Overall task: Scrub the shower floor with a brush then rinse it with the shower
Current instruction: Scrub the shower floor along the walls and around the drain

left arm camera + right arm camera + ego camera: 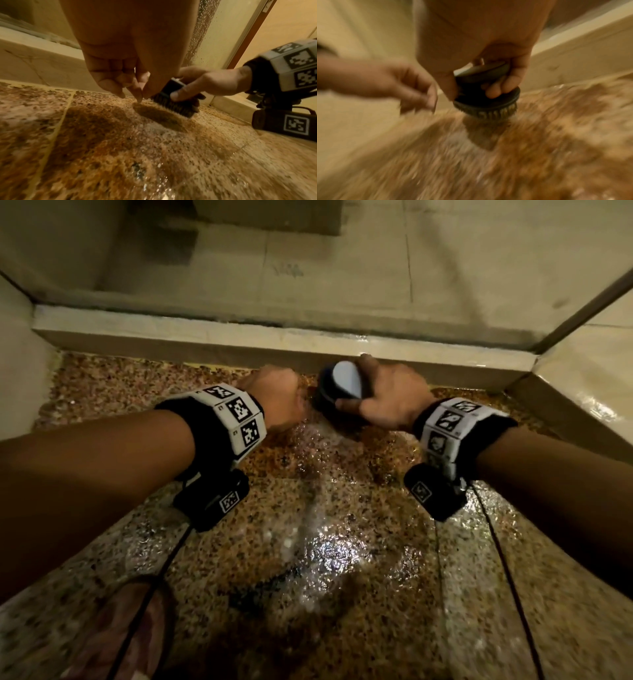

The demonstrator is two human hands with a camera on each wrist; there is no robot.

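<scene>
A round black scrub brush [337, 395] with a pale grey top stands bristles-down on the wet speckled shower floor [308, 525], close to the raised pale kerb [239, 337]. My right hand [383, 395] grips the brush [486, 94] round its knob, thumb on one side and fingers curled under the cap. Just to its left, my left hand [274, 395] hangs above the floor with fingers loosely curled and nothing in them [120, 81]. The brush [173, 102] bristles touch the floor. The right wrist view is blurred.
Wet foam glistens on the brown speckled tiles [154, 135] in the middle. Glass panels [342, 268] rise behind the kerb, and a second kerb [565, 405] runs along the right. A wet glass door [205, 33] stands behind the hands. A pinkish cloth [120, 628] shows at lower left.
</scene>
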